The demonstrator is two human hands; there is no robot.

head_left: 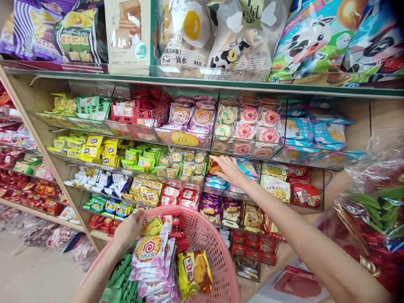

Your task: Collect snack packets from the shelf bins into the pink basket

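Note:
My left hand (130,227) is closed on the rim of a pink plastic basket (217,240) with a perforated wall. Inside the basket lie a stack of white-and-pink round-cracker packets (150,250), a yellow-and-red biscuit packet (195,273), red packets (173,225), a small yellow packet (151,227) and green packets (118,277). Reaching forward to the shelf, my right hand (229,170) has its fingers and thumb around a reddish-brown and yellow biscuit packet (215,166). Blue packets (216,184) lie just below and beside that hand, in the same clear compartment.
Clear dividers split the shelf rows into compartments of wrapped snacks, including strawberry-print round biscuits (249,113). Overhead, a glass-edged shelf (189,82) carries large bags and a biscuit box (131,33). Plastic-wrapped goods (372,210) stand close on the right. Bare floor (28,261) shows lower left.

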